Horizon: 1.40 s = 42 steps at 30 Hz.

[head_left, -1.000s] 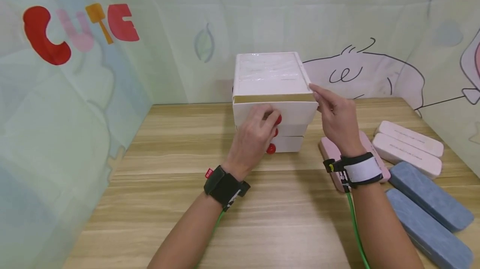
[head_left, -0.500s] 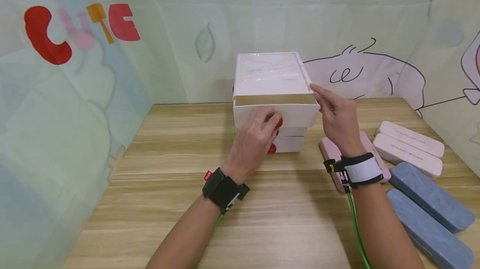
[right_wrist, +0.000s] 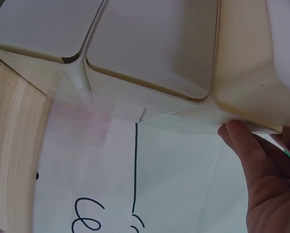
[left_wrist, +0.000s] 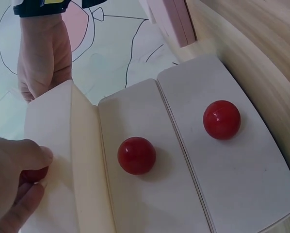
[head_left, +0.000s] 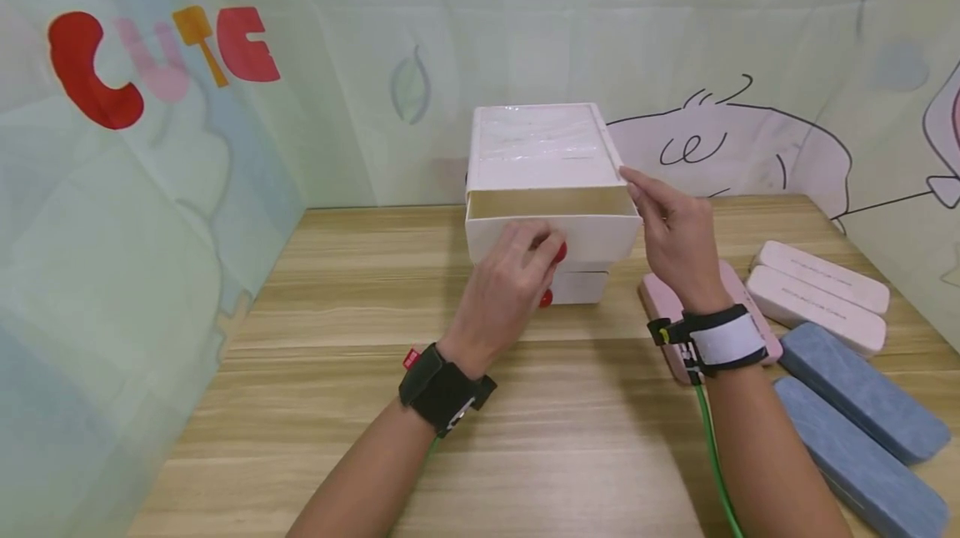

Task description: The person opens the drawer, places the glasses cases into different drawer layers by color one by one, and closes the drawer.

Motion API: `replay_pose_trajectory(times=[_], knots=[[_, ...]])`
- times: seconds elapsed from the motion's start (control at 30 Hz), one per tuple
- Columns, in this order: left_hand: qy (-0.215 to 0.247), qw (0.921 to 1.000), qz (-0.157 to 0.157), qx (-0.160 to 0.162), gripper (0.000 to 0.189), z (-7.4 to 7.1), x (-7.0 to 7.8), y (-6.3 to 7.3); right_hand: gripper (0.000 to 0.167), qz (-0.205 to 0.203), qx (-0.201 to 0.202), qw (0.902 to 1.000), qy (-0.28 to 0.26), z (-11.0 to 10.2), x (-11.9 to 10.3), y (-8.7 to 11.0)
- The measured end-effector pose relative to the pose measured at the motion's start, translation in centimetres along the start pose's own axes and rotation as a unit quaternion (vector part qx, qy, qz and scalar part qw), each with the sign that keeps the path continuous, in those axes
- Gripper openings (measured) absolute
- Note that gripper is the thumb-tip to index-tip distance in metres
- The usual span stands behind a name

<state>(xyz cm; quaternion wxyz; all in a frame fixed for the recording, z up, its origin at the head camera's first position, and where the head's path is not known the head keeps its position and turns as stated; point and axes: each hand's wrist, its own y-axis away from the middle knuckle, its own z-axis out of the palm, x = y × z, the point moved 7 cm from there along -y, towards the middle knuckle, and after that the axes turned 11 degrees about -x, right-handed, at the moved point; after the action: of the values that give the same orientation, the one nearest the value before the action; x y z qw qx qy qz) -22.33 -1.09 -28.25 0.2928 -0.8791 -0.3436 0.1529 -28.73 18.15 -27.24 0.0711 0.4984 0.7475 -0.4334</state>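
A small white cabinet (head_left: pixel 536 138) with stacked drawers stands at the back of the table. My left hand (head_left: pixel 502 284) pinches the red knob (left_wrist: pixel 34 175) of its top drawer (head_left: pixel 596 236), which is drawn partly out. The bare inside of that drawer shows behind its front. In the left wrist view, the middle drawer (left_wrist: pixel 150 199) and bottom drawer (left_wrist: pixel 247 165) are closed, each with a round red knob. My right hand (head_left: pixel 678 238) rests its fingertips on the cabinet's top right edge; the right wrist view has its fingers (right_wrist: pixel 242 145) against the cabinet's side.
On the right of the wooden table (head_left: pixel 337 304) lie a pink case (head_left: pixel 738 288), partly under my right wrist, two whitish cases (head_left: pixel 817 304) and two blue cases (head_left: pixel 862 392). A printed cloth (head_left: pixel 375 12) hangs behind and around the table.
The top drawer has slid further out towards me, with my left hand moving back and slightly down on its knob. My right hand has stayed at the cabinet's edge.
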Motion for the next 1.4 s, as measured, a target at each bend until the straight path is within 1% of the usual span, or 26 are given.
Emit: replay_pose_trajectory(times=[0.3,0.6,0.9,1.03,1.27,1.4], knots=[[0.003,1.0,0.005,0.001,0.032,-0.6,0.5,0.4,0.031,-0.006,0.002,0.9999,0.009,-0.1,-0.1,-0.1],[0.013,0.9999,0.007,-0.001,0.033,-0.9,0.8,0.8,0.032,-0.007,0.0,1.0,0.007,0.0,-0.2,0.0],[0.012,0.9996,0.022,0.012,0.02,-1.4,1.5,1.1,0.032,-0.014,0.001,0.9999,0.004,-0.1,-0.1,0.0],[0.008,0.9996,0.024,0.011,0.019,-1.6,1.8,1.2,0.032,-0.011,-0.002,0.9999,0.001,-0.1,-0.1,0.1],[0.015,0.9995,0.027,0.009,0.019,-1.7,2.1,1.5,0.033,-0.003,-0.008,0.9999,-0.011,0.0,0.0,0.3],[0.017,0.9995,0.026,0.007,0.019,-1.7,2.2,1.6,0.033,-0.009,-0.005,0.9999,-0.008,-0.1,0.0,0.3]])
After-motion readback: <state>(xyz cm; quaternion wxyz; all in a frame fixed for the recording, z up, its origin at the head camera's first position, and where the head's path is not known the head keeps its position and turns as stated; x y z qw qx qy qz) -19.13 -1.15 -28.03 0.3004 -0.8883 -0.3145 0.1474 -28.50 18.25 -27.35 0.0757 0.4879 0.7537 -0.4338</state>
